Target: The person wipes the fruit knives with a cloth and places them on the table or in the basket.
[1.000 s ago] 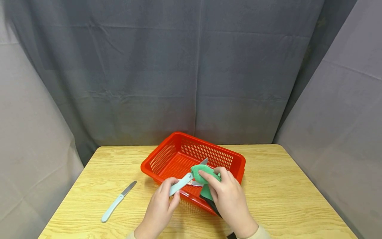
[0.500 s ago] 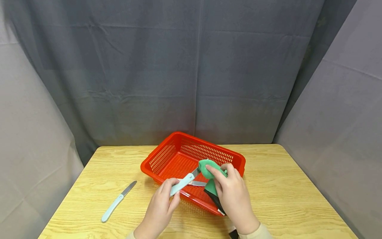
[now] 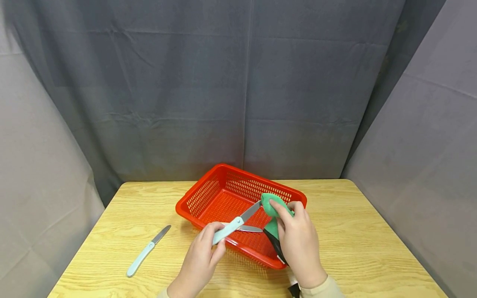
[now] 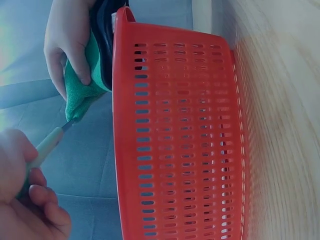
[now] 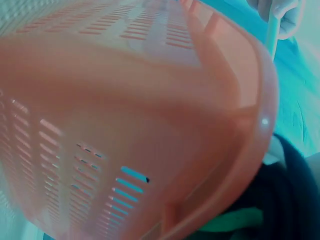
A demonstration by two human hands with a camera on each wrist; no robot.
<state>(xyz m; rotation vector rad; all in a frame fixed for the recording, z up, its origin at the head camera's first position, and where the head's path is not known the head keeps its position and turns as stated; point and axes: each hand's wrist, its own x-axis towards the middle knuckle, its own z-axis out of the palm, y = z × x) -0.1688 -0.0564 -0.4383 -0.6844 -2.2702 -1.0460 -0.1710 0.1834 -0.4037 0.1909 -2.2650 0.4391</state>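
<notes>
Held knife [image 3: 238,222] is up over the red basket [image 3: 227,200], L hand [image 3: 199,256] gripping its handle & R hand [image 3: 298,238] pinching the green cloth [image 3: 270,203] at the blade tip, so this wiping stroke is prob. near its end. 2nd knife [image 3: 251,229] lies in the basket, 3rd knife [image 3: 148,249] on the desk [image 3: 369,236] to the left, both out of hand; which is done vs. left to do isn't clear. Blade tip's under cloth, most of 2nd knife's handle is hidden, & R wrist view's mostly basket, w/ only a bit of green.
</notes>
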